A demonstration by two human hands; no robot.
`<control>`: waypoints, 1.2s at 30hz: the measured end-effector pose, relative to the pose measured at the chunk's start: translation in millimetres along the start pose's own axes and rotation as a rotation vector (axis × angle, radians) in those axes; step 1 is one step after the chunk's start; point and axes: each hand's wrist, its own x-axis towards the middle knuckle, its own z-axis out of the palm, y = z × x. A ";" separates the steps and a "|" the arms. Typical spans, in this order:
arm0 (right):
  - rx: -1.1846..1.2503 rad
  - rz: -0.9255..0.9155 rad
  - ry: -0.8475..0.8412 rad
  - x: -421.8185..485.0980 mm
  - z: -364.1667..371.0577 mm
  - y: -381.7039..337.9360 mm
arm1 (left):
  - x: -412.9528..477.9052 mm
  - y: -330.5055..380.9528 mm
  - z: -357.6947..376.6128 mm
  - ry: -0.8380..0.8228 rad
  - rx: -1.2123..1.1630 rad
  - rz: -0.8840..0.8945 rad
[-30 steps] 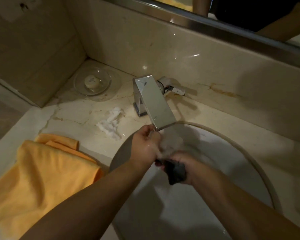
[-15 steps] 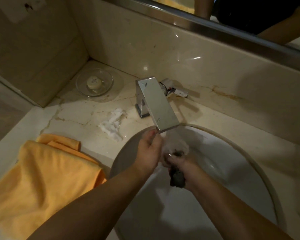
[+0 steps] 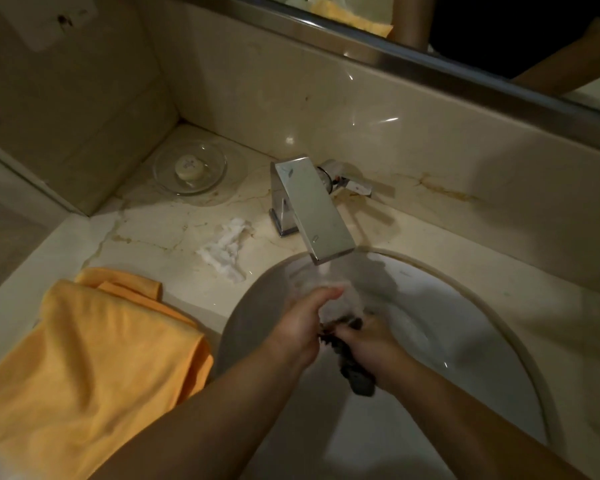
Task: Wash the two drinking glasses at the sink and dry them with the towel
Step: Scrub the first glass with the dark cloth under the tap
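A clear drinking glass (image 3: pixel 342 301) shows as a blurred, translucent shape under the running water, just below the tap's spout (image 3: pixel 329 252). My left hand (image 3: pixel 300 329) grips it from the left, thumb on top. From the right, my right hand (image 3: pixel 373 342) presses a dark wet scrubbing cloth (image 3: pixel 355 374) against it. Part of the cloth hangs below my fingers. Both hands are over the white sink basin (image 3: pixel 471 344). An orange towel (image 3: pixel 94 358) lies bunched on the counter to the left. No second glass is in view.
The chrome tap (image 3: pixel 309 202) stands behind the basin with its lever (image 3: pixel 352 183) turned to the right. At the back left sits a glass soap dish (image 3: pixel 189 168). A crumpled white tissue (image 3: pixel 226 252) lies between tap and towel. A mirror ledge (image 3: pixel 430 69) runs above.
Both hands have stayed under the stream, rubbing the glass. The dark cloth has shifted in my right hand and now trails lower toward my wrist.
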 end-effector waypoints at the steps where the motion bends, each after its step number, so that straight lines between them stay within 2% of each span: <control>1: -0.029 0.007 -0.004 -1.8 -7.2 -0.4 | 4.1 2.9 -6.1 0.017 0.069 0.057; 3: 0.013 -0.005 0.100 -7.5 -24.7 -6.1 | 8.0 8.5 -17.9 0.048 0.287 0.151; 5: 0.055 -0.118 0.203 -17.0 -38.4 -17.9 | 7.9 9.2 -26.6 0.020 0.571 0.223; 7: 0.028 -0.273 0.123 -25.0 -40.9 -31.4 | 8.7 5.7 -30.1 -0.060 0.806 0.293; 10: -0.345 -0.443 -0.135 -29.0 -23.8 -41.3 | 2.8 2.7 -23.4 -0.135 1.059 0.360; 12: -0.572 -0.602 -0.150 -19.4 -12.1 -38.7 | 1.1 1.6 -20.8 -0.232 1.250 0.462; 13: -0.575 -0.639 -0.133 -12.7 -8.4 -38.4 | -1.1 2.6 -21.1 -0.214 1.280 0.483; 15: -0.447 -0.530 -0.104 -2.1 -3.5 -41.4 | -6.2 8.0 -21.3 -0.122 1.280 0.511; 19: -0.075 -0.001 -0.113 14.3 -7.3 -42.2 | -14.1 10.3 -20.7 -0.091 1.408 0.631; 21: 0.015 0.144 -0.062 20.8 -11.3 -29.1 | -12.8 7.5 -23.9 -0.081 1.330 0.631; 23: 0.034 0.219 0.009 19.1 -11.3 -17.7 | -7.9 2.3 -24.7 -0.101 0.977 0.501; 25: 0.262 0.333 -0.033 17.0 -9.0 -6.9 | -0.2 -0.4 -21.0 -0.101 0.647 0.414; 26: 0.381 0.382 -0.067 18.3 -7.9 -1.6 | 1.0 -0.4 -18.7 -0.101 0.558 0.402; 28: 0.540 0.411 -0.140 18.9 -8.9 2.9 | 3.1 0.0 -18.0 -0.134 0.501 0.435; 31: 0.568 0.356 -0.289 13.4 -13.9 0.2 | 4.1 -0.2 -23.6 -0.187 0.505 0.477; 34: 0.489 0.304 -0.321 6.0 -17.8 -5.2 | 6.1 2.5 -29.0 -0.151 0.502 0.449; 36: 0.396 0.217 -0.272 0.7 -16.8 -11.4 | 5.0 7.0 -31.8 -0.138 0.435 0.328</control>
